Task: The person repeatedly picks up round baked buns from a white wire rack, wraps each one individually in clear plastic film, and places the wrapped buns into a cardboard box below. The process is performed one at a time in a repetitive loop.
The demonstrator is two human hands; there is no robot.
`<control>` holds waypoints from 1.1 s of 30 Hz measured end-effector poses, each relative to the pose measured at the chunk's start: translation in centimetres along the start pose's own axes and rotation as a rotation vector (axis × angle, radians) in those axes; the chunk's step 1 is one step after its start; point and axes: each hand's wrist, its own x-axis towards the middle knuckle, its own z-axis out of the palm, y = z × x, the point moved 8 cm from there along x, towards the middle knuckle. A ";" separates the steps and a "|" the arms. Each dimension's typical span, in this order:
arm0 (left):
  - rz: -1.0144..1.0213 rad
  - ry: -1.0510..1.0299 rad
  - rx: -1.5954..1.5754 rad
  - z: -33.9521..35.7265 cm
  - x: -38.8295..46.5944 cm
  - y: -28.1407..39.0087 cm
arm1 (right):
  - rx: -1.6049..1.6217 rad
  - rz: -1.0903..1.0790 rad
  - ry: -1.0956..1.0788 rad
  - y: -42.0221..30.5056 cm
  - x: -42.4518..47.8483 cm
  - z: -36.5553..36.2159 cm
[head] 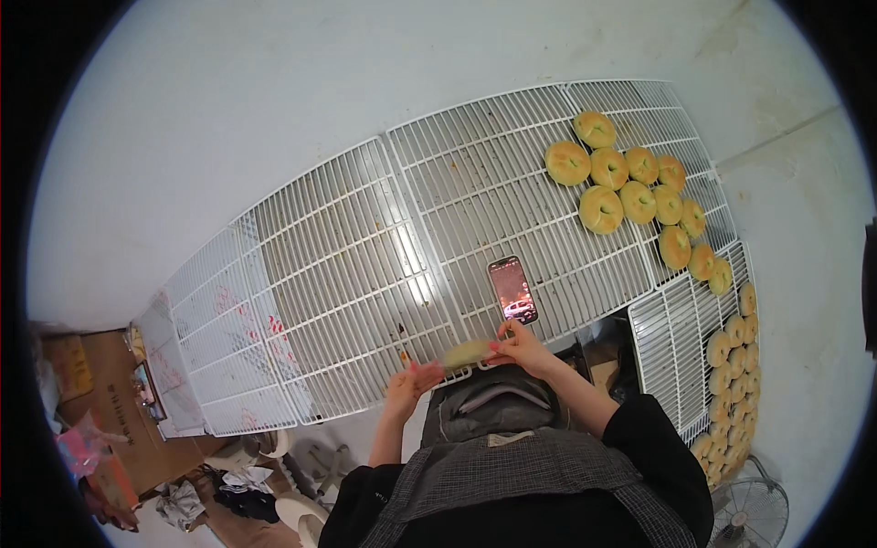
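At the near edge of the white wire cooling racks point(342, 257), a pale green, flattened item point(466, 353), blurred, perhaps a bagel in clear wrapping, is between my two hands. My right hand point(521, 347) pinches its right end between thumb and fingers. My left hand point(413, 385) is at its left end, fingers extended and blurred; whether they touch it is unclear. Just beyond my right hand a smartphone point(514, 289) with a lit screen lies on the rack. Farther right, several green-tinged baked bagels point(601, 209) rest on the wires.
Many more bagels point(738, 358) cover a rack at the far right, above a standing fan point(740, 520). A white wall point(226, 89) runs behind the racks. Cardboard point(103, 404) and crumpled bags point(179, 505) lie at the lower left.
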 end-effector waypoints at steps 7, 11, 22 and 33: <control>0.129 0.289 0.070 -1.5 3.7 0.6 | -0.465 -0.246 0.214 -1.8 2.7 -1.6; 0.797 0.632 1.217 1.1 3.9 4.2 | -1.212 -0.637 0.511 -2.6 3.9 -0.4; 0.551 -0.077 1.515 11.1 4.5 4.0 | -1.475 -0.801 0.661 -7.2 -7.4 1.4; -0.098 -0.860 1.451 18.7 -0.1 -0.2 | -1.149 -0.115 1.466 7.9 -34.4 -9.1</control>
